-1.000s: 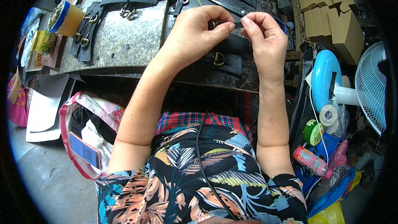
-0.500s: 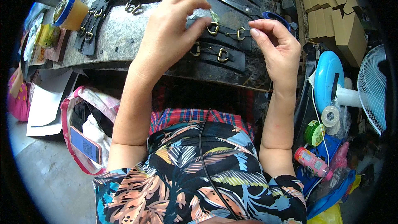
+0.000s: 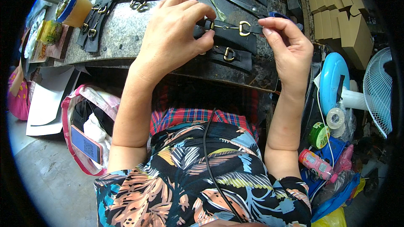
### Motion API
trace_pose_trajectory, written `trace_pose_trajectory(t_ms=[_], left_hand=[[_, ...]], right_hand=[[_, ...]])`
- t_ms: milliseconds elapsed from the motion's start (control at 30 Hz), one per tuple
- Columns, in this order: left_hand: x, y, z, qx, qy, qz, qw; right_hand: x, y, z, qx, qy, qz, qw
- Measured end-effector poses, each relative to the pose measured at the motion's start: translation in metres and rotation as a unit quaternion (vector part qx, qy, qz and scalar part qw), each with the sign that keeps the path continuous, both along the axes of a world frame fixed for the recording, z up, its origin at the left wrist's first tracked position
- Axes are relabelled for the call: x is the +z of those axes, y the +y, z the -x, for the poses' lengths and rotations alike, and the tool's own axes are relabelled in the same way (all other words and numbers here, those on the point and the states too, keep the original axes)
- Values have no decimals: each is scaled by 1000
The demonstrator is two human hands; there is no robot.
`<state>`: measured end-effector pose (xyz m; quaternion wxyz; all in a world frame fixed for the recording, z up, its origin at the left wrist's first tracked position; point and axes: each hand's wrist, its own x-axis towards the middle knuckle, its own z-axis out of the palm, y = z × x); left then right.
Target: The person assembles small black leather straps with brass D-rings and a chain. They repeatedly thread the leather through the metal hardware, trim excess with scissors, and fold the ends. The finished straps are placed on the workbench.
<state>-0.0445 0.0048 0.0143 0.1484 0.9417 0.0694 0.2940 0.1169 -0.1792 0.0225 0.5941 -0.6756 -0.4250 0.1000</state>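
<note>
Above the worktop (image 3: pixel 263 70), toward its near right corner, two brass rings (image 3: pixel 241 28) are already joined by a link (image 3: pixel 227 27), my right hand (image 3: pixel 292 52) pinching the black tab (image 3: pixel 256 29), my left hand (image 3: pixel 170 33) curled round the other end, grip unclear; what's left I can't tell.

To the left, an amber tub with a blue rim (image 3: pixel 80 11) and a yellow-green packet (image 3: pixel 51 33) stand near white sheets (image 3: pixel 48 107) and a pink-edged bag (image 3: pixel 66 120) bearing a phone (image 3: pixel 86 145), while to the right are brown cardboard boxes (image 3: pixel 354 35), a white-caged fan (image 3: pixel 378 86), a green tub (image 3: pixel 318 135) and a pink bottle (image 3: pixel 315 164).
</note>
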Motion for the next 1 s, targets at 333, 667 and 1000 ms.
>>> trace_pose_trajectory(t_ms=[333, 667, 1000], left_hand=[[-14, 3, 7, 36, 6, -39, 999], [-20, 5, 9, 54, -21, -4, 998], [-18, 5, 9, 54, -16, -15, 998]], right_hand=[[-30, -1, 4, -84, -286, 109, 948], [-28, -7, 8, -93, -201, 74, 972], [-28, -8, 4, -82, -337, 90, 933]])
